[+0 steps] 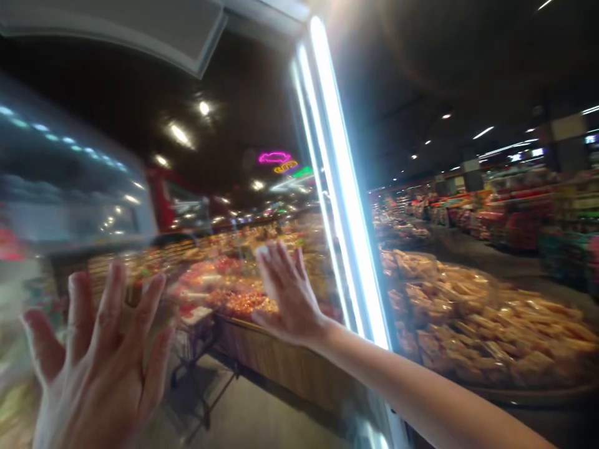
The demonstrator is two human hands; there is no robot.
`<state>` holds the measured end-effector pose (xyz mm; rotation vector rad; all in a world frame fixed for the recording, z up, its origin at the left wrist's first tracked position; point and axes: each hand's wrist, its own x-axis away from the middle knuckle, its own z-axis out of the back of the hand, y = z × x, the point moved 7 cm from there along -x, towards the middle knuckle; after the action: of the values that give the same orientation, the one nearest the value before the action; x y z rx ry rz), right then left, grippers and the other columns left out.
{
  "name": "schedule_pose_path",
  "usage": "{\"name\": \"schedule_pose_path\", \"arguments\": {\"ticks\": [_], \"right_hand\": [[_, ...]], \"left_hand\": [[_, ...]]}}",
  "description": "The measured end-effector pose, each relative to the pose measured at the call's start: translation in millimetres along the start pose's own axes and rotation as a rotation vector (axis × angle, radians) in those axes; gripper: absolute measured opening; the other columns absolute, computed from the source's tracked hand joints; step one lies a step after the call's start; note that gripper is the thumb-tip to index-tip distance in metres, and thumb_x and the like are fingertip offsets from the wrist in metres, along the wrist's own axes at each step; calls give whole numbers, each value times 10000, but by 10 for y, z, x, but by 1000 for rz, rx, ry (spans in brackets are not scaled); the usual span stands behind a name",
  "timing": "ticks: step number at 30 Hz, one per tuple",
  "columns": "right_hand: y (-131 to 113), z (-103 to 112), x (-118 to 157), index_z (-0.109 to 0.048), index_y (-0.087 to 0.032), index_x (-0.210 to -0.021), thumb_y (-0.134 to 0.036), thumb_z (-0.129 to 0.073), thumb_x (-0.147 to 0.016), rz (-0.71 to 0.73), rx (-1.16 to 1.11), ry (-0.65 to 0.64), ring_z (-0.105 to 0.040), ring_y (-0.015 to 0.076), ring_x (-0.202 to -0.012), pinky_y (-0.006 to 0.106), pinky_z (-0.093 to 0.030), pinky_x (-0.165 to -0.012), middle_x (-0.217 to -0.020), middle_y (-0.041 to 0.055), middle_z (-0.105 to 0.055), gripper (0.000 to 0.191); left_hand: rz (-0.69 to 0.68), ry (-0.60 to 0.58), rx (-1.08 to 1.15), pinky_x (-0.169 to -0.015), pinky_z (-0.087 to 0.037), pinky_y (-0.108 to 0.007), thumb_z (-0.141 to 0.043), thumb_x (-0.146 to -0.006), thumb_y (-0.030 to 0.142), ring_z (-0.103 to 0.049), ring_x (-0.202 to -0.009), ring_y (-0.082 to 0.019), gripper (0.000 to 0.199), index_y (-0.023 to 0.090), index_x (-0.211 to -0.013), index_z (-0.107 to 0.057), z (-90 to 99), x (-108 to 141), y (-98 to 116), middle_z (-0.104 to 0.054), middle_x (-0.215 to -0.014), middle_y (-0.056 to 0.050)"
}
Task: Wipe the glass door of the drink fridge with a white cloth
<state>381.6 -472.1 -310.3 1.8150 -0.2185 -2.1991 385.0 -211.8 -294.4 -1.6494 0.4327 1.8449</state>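
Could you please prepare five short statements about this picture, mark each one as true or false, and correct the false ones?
1. The left hand and the right hand are both open. True.
2. The left hand is closed into a fist. False: its fingers are spread apart.
3. In the picture, the bright light tubes are to the right of the right hand's fingers. True.
4. The pink neon outline is lower in the picture than the right hand. False: it is higher, against the dark upper area.
5. The large yellowish heap of goods is on the right side of the picture. True.
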Motion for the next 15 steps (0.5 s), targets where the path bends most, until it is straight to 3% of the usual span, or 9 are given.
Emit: {"name": "schedule_pose_path", "arguments": {"ticks": [2,3,6,7,12,15], "right_hand": [[50,-47,180,73,-200,-1677,-745,-323,-990,196,-21,-74,-76,271,-1637,592,-114,-1327,-1748,71,-203,963],[170,-34,243,51,-209,-1681,-725,-341,-998,177,-16,-60,-93,276,-1635,603,-136,-1322,-1745,75,-216,941],[747,124,359,97,-214,-1675,-581,-300,-1061,-189,16,121,-36,330,-1633,698,-141,-1287,-1760,121,-94,819],[871,159,388,124,-205,-1670,-564,-276,-1067,-250,12,144,-13,341,-1631,712,-130,-1282,-1761,131,-56,808],[896,160,405,87,-167,-1674,-659,-289,-1037,-1,-29,4,-55,306,-1633,617,-210,-1307,-1759,105,-128,889],[1041,237,435,96,-129,-1668,-579,-288,-1061,-172,8,128,-12,330,-1629,629,-230,-1298,-1761,128,-52,848]], "left_hand": [[-81,2,-79,-1279,38,-690,-462,-1043,315,-54,-1621,-349,682,444,-1635,-148,-186,-32,246,-72,-1767,69],[-126,3,-112,-1287,29,-678,-481,-1035,296,-55,-1622,-347,710,416,-1645,-137,-272,-41,368,-80,-1768,34],[-156,1,-135,-1300,21,-655,-501,-1021,272,-53,-1624,-335,737,388,-1653,-141,-486,-58,639,-121,-1763,-15],[-157,1,-137,-1297,24,-663,-503,-1019,271,-52,-1625,-336,741,389,-1653,-139,-545,-63,717,-129,-1762,-20],[-174,-9,-133,-1298,24,-666,-515,-1011,257,-54,-1628,-323,764,376,-1656,-123,-794,-108,1027,-138,-1760,-32],[-179,-9,-169,-1298,26,-667,-526,-1004,243,-59,-1628,-323,762,350,-1657,-148,-872,-128,1107,-145,-1758,-49]]}}
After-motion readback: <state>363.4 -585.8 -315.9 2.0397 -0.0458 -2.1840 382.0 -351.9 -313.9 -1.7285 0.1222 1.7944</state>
